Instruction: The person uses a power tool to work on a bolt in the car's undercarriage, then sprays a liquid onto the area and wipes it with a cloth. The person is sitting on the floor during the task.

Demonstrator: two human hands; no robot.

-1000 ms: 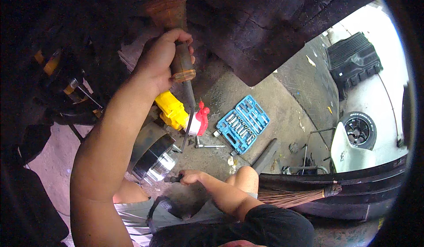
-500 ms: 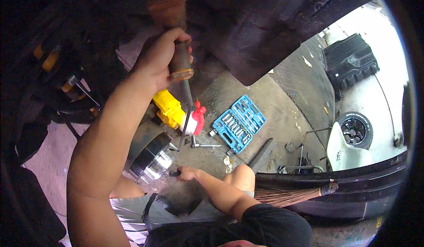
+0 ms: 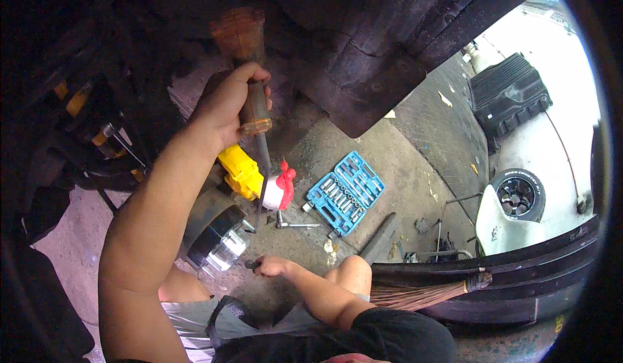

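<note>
My left hand (image 3: 233,103) is raised, fingers wrapped round a rust-brown tube-like piece (image 3: 254,107) with a flared top. A thin dark rod (image 3: 261,188) runs down from its lower collar towards a black and silver wheel hub (image 3: 220,243). I cannot tell whether rod and hub touch. Lower down, my right hand (image 3: 271,266) is closed on a small dark object (image 3: 252,265), mostly hidden, just right of the hub. Behind the rod stands a yellow object (image 3: 240,171) with a white and red end. A ratchet wrench (image 3: 295,225) lies on the floor beside it.
An opened blue socket set (image 3: 346,194) lies on the concrete floor. Dark vehicle bodywork (image 3: 363,84) hangs over the far side. To the right are a wheel (image 3: 518,195), a black plastic tray-like part (image 3: 509,97) and a twig broom (image 3: 422,290). Dark suspension parts (image 3: 104,123) crowd the left.
The view has shifted slightly. My left hand and the tube-like piece sit a little lower and further left in the picture. Both hands keep their holds.
</note>
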